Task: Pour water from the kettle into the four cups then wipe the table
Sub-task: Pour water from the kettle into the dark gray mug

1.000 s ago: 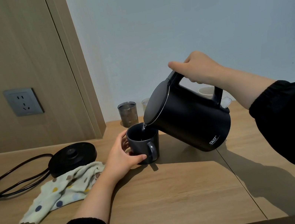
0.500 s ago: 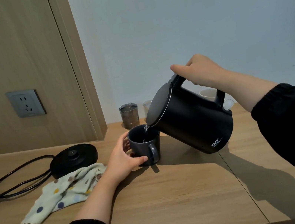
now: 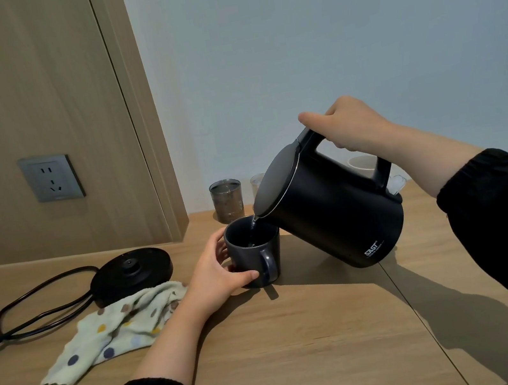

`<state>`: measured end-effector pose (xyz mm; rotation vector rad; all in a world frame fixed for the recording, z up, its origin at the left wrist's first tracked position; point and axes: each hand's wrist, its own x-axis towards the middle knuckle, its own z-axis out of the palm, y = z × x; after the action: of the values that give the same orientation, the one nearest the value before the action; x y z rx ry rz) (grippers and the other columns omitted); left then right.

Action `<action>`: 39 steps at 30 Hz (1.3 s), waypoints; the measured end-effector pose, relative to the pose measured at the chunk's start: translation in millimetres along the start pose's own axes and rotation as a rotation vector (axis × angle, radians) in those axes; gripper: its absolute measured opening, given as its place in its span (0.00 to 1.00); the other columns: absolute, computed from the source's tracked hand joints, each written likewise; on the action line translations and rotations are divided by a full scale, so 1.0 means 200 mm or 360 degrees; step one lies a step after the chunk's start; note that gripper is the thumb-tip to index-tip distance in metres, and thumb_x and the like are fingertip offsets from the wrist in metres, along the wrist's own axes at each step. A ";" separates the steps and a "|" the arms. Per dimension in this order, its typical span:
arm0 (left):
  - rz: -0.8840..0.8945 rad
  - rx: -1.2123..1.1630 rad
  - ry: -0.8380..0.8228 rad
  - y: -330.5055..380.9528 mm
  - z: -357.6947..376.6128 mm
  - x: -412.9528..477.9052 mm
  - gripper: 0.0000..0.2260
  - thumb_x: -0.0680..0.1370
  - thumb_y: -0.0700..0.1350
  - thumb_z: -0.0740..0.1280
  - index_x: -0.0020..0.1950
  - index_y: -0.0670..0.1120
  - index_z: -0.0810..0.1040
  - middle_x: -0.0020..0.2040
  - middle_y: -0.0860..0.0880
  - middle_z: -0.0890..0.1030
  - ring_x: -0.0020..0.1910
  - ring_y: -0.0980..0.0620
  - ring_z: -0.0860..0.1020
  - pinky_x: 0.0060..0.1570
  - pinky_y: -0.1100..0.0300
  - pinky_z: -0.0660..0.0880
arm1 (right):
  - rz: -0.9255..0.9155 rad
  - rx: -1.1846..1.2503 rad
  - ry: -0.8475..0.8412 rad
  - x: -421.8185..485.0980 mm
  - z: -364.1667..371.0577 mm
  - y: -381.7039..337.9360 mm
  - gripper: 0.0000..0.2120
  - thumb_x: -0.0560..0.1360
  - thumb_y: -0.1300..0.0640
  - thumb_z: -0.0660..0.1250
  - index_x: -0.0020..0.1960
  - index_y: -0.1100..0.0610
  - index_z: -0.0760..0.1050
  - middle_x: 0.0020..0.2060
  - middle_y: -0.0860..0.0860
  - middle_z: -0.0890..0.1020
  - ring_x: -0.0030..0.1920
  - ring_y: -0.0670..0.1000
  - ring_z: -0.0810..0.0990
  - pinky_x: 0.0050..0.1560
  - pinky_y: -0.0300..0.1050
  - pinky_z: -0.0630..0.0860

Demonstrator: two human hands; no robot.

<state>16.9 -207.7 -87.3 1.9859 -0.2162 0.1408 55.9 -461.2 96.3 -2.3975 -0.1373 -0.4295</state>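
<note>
My right hand grips the handle of the black kettle, which is tilted left with its spout over a dark grey mug. A thin stream of water runs into the mug. My left hand wraps around the mug's left side on the wooden table. Behind stand a grey glass cup, a clear glass partly hidden by the kettle, and a white cup behind the handle. A dotted cloth lies left of my forearm.
The black kettle base with its cord sits at the left, touching the cloth. A wall socket is on the wooden panel above. A seam runs through the tabletop at the right.
The kettle stays tilted over the mug and keeps pouring. Both hands hold their places; the view has shifted slightly.
</note>
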 end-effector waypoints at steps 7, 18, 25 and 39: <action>0.0009 0.0026 0.0008 0.00 0.00 0.00 0.39 0.65 0.41 0.78 0.71 0.55 0.62 0.67 0.55 0.71 0.67 0.55 0.68 0.64 0.59 0.66 | -0.0030 -0.0001 -0.0010 0.01 0.00 -0.01 0.25 0.73 0.41 0.63 0.31 0.52 0.52 0.27 0.51 0.58 0.28 0.53 0.55 0.41 0.49 0.58; 0.0019 0.0016 -0.0005 0.00 0.00 0.00 0.39 0.66 0.40 0.78 0.70 0.56 0.62 0.62 0.60 0.70 0.64 0.58 0.67 0.61 0.64 0.66 | -0.0043 -0.0026 -0.0013 0.01 0.00 -0.02 0.25 0.74 0.41 0.62 0.31 0.52 0.52 0.27 0.51 0.58 0.30 0.53 0.56 0.41 0.48 0.58; 0.0027 0.0027 0.0008 0.00 0.00 0.00 0.39 0.65 0.41 0.79 0.70 0.55 0.63 0.64 0.58 0.71 0.65 0.57 0.69 0.60 0.65 0.67 | -0.0037 -0.0027 -0.0007 0.00 0.00 -0.03 0.25 0.74 0.41 0.63 0.31 0.52 0.52 0.27 0.51 0.58 0.28 0.53 0.56 0.41 0.48 0.58; 0.0042 0.0069 -0.0017 0.01 -0.01 0.00 0.40 0.65 0.41 0.79 0.70 0.56 0.62 0.65 0.57 0.71 0.66 0.56 0.68 0.62 0.62 0.67 | -0.0043 -0.0010 -0.0014 0.00 0.00 -0.03 0.24 0.74 0.42 0.63 0.32 0.52 0.52 0.28 0.51 0.58 0.29 0.53 0.55 0.41 0.49 0.57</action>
<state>16.6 -207.2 -85.9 2.0281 -0.2484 0.1527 54.0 -456.3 100.3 -2.4064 -0.1728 -0.4327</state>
